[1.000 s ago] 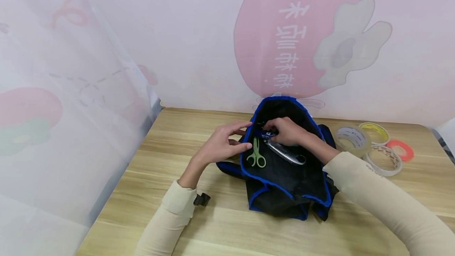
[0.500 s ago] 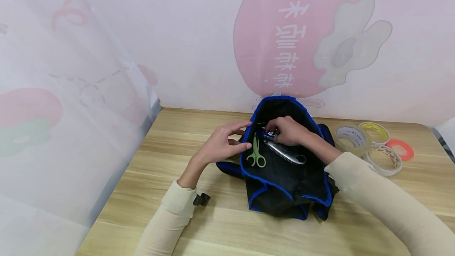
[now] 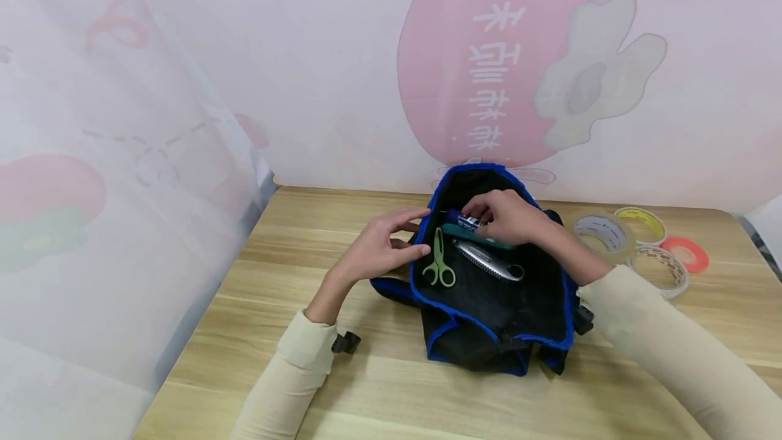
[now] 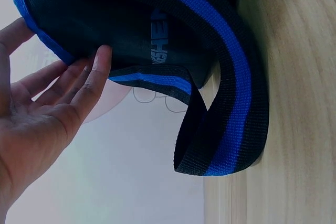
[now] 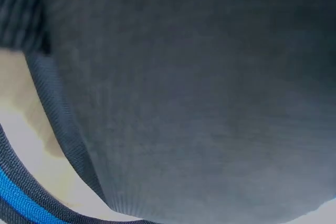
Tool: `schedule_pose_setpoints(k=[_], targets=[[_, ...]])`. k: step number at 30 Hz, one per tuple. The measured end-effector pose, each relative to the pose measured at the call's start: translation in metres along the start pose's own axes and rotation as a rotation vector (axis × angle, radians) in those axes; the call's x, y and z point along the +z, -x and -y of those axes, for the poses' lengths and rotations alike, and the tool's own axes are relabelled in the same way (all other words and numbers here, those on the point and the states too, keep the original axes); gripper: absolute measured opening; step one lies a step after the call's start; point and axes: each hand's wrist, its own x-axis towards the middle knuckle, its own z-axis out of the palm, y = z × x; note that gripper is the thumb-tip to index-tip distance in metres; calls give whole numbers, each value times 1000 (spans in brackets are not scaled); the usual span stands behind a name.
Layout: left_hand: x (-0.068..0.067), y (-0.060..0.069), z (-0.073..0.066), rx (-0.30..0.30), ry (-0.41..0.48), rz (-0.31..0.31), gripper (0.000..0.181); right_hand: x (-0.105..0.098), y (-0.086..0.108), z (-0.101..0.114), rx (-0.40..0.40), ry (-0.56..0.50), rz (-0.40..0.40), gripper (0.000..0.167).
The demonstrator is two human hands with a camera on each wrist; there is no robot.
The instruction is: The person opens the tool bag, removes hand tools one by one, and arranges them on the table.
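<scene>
An upright black tool bag [image 3: 489, 318] with blue trim gapes open on the table. My right hand [image 3: 507, 217] is inside it, pinching a dark blue tube with white print [image 3: 469, 221]. Just below the tube lies a teal object [image 3: 455, 231], partly hidden by the fingers. Green-handled scissors [image 3: 441, 270] and a silver utility knife [image 3: 489, 261] lie in the bag. My left hand [image 3: 385, 243] touches the bag's left rim, thumb and fingers spread and nearly straight. The left wrist view shows this hand [image 4: 47, 103] at the blue edge. Black fabric [image 5: 199, 103] fills most of the right wrist view, hiding the right hand.
Right of the bag lie several tape rolls: a wide clear roll [image 3: 605, 240], a yellow-cored roll [image 3: 644, 223], a white roll [image 3: 662, 270] and a red ring [image 3: 690, 254]. A black-and-blue strap [image 4: 231, 77] loops down beside the bag. Behind the table [image 3: 281, 236] hangs a printed curtain [image 3: 330, 87].
My right hand has lifted slightly and shifted right with the blue tube, uncovering more of it and the teal object below. The left hand stays at the rim.
</scene>
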Motion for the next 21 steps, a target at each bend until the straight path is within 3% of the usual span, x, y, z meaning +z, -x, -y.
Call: schedule_pose_setpoints(k=[8, 14, 21], targets=[[-1, 1, -1, 0, -3, 1, 63, -23, 24, 5, -14, -94, -53, 38], [-3, 0, -1, 7, 0, 2, 63, -44, 48, 14, -29, -59, -113, 39], [-4, 1, 0, 7, 7, 0, 63, -55, 81, 7, -7, -42, -200, 39]])
